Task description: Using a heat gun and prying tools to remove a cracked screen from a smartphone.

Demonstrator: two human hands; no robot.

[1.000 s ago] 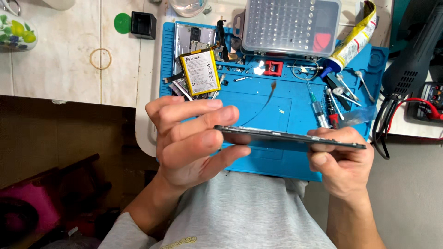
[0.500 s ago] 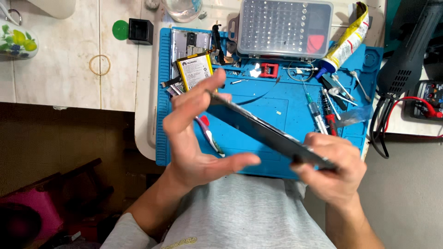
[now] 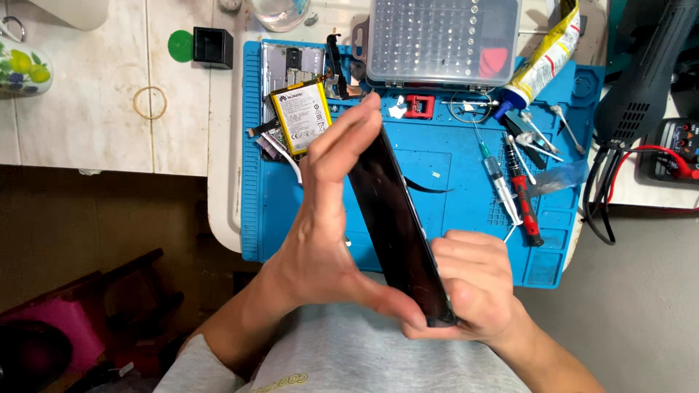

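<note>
Both your hands hold the dark phone panel at mid-frame: left hand flat along it, right hand in a closed grip at its lower end. The battery and frame lie apart on the blue mat, so reassembly remains.

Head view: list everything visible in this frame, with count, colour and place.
phone panel: 1, black, held on edge between both hands above the mat
work mat: 1, blue, on the table
battery: 1, yellow-edged, mat's upper left
bit case: 1, clear, top of mat
glue tube: 1, yellow, upper right
screwdriver: 1, red and black, right of mat
syringe: 1, clear, beside the screwdriver
small box: 1, black, left of mat
cup: 1, floral, far left
left hand: 1, flat against the panel's left side
right hand: 1, fingers gripping the panel's near end
</note>
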